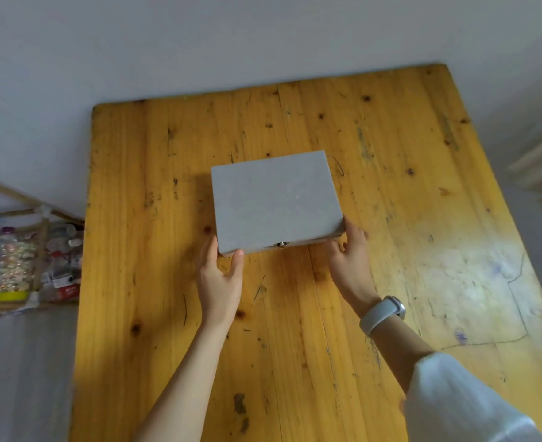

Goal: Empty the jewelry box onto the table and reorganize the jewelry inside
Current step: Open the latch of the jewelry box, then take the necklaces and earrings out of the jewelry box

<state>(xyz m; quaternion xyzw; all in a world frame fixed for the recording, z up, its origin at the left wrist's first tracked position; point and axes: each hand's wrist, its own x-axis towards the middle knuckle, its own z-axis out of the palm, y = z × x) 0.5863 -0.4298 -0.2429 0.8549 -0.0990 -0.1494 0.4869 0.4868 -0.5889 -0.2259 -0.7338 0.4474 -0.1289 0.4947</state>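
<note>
A closed grey jewelry box point(274, 199) with a small metal clasp point(281, 245) on its near side sits in the middle of the wooden table point(295, 314). My left hand point(220, 275) grips the box's near left corner, thumb on the front edge and fingers along the left side. My right hand point(352, 256) holds the near right corner, thumb under the front edge. A thin dark thread or wire point(338, 167) pokes out behind the box's far right corner. No jewelry is visible.
A white wall runs behind the table. On the floor to the left stands a wooden rack point(24, 260) with plastic bottles and packets. A pale wooden object point(540, 167) lies at the right edge. A grey watch point(383, 314) is on my right wrist.
</note>
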